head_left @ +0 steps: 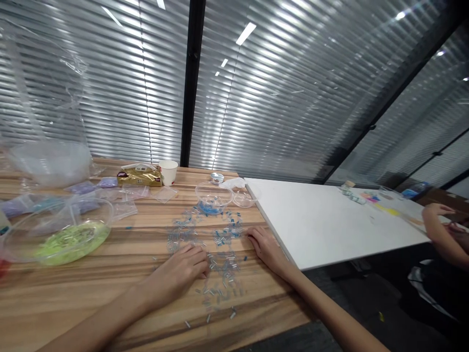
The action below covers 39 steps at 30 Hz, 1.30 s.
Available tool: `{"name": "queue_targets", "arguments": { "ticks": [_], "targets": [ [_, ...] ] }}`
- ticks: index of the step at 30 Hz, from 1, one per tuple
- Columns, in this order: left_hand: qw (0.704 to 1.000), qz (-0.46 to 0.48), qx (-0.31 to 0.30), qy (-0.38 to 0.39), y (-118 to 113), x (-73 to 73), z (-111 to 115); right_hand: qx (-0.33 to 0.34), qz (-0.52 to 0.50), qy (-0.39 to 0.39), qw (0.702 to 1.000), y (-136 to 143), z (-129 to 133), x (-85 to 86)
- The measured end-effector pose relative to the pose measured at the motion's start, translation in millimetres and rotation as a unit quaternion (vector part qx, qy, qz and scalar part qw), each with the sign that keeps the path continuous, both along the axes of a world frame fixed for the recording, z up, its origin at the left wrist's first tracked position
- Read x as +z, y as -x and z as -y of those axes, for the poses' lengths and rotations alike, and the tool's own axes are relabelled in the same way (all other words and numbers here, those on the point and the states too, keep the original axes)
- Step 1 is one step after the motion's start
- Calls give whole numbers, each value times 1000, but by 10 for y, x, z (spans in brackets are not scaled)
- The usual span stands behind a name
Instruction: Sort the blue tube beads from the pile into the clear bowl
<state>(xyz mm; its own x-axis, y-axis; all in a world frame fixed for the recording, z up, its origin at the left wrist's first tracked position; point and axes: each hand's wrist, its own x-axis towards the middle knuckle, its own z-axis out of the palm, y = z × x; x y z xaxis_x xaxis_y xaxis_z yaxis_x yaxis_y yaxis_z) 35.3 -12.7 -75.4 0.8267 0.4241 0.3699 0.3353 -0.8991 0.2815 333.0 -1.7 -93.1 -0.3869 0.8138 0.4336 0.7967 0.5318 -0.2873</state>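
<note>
Head view, nearest first: two bare forearms reach in from the bottom edge onto a wooden table [54,293]. The left hand [181,271] lies palm down with loosely curled fingers, its fingertips touching the near part of a scatter of small clear and blue tube beads [216,254]; whether anything is pinched beneath the fingers cannot be told. The right hand [266,249] rests flat and slack at about 3 o'clock of the scatter, its fingertips just reaching the beads' edge, holding nothing that shows. The beads lie between the two hands and spread on toward 12 o'clock, with a few strays trailing toward 6 o'clock near the table's front edge.

Farther off, at 12 o'clock from the scatter, stands a small clear bowl [213,195] with blue beads in its bottom, and a second clear dish [244,198] sits just beside it at its 3 o'clock. At 9 o'clock from the hands, well apart, is a large clear bowl [58,230] holding yellow-green beads. Behind it lie small plastic bags [120,198], then a gold packet [141,176] and a white paper cup [168,172] touching or nearly so. A large clear plastic bag [44,122] rises at the far left.

At 3 o'clock a white board [330,220] adjoins the table; another person's arm [437,230] rests at its far right.
</note>
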Motion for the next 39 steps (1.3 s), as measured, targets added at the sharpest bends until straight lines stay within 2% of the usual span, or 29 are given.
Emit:
{"name": "queue_targets", "arguments": {
  "ticks": [13,31,39],
  "targets": [
    [1000,-16,-1,10,-2,-10,-4,4,-3,-36,999,-2,-145,-53],
    [1000,-15,3,8,4,7,6,-11,-21,-35,999,-1,-117,-21],
    [1000,-16,4,-1,-2,-38,-20,-3,-27,-59,998,-22,-133,-65]
  ]
}}
